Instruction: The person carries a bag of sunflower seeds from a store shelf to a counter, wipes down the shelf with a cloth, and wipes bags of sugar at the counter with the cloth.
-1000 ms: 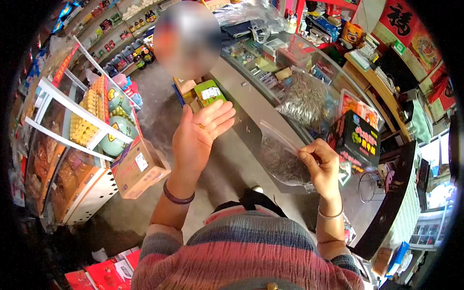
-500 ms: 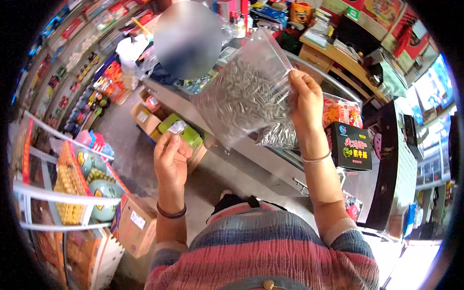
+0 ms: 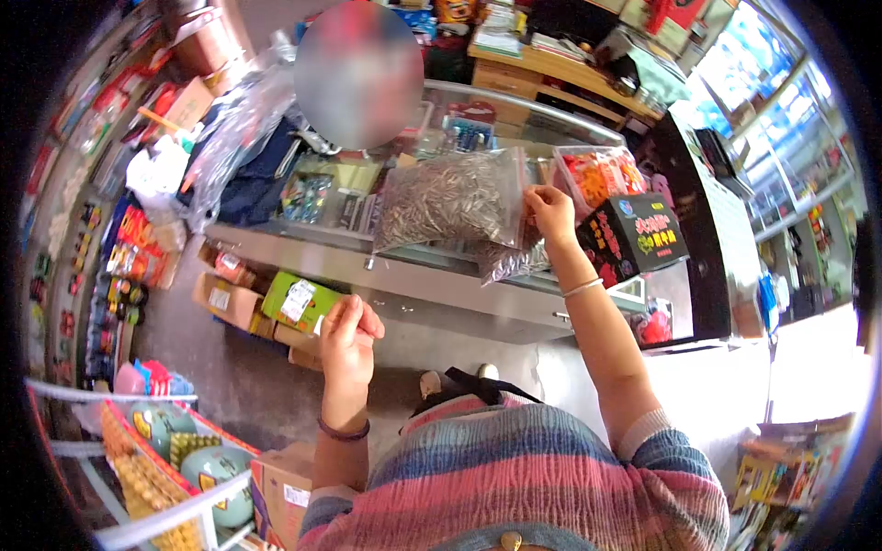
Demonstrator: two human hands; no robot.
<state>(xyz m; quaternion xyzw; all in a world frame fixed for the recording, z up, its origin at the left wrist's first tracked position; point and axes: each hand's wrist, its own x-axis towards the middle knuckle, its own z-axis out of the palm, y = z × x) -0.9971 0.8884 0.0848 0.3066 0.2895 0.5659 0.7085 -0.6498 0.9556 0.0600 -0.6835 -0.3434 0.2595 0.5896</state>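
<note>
A clear zip bag (image 3: 450,204) full of small grey-brown strips lies on the glass counter. Its zip edge is on the right, pinched between the fingertips of my right hand (image 3: 551,219). Partly under its lower right corner is a second bag (image 3: 514,261) with similar contents. My left hand (image 3: 349,342) is held up in front of the counter, fingers curled and pressed together; whatever it may hold cannot be made out. Just behind it stands a green box (image 3: 299,301) on the floor side of the counter.
On the counter (image 3: 386,275) are a black printed box (image 3: 638,234), a tub of red packets (image 3: 602,174) and dark folded cloth (image 3: 257,184). A person with a blurred face is behind it. Egg trays (image 3: 152,468) and a carton (image 3: 283,491) are at lower left.
The view has turned right, towards the counter. The raised bag has come down onto the counter, with my right hand lower beside it. My left hand remains curled.
</note>
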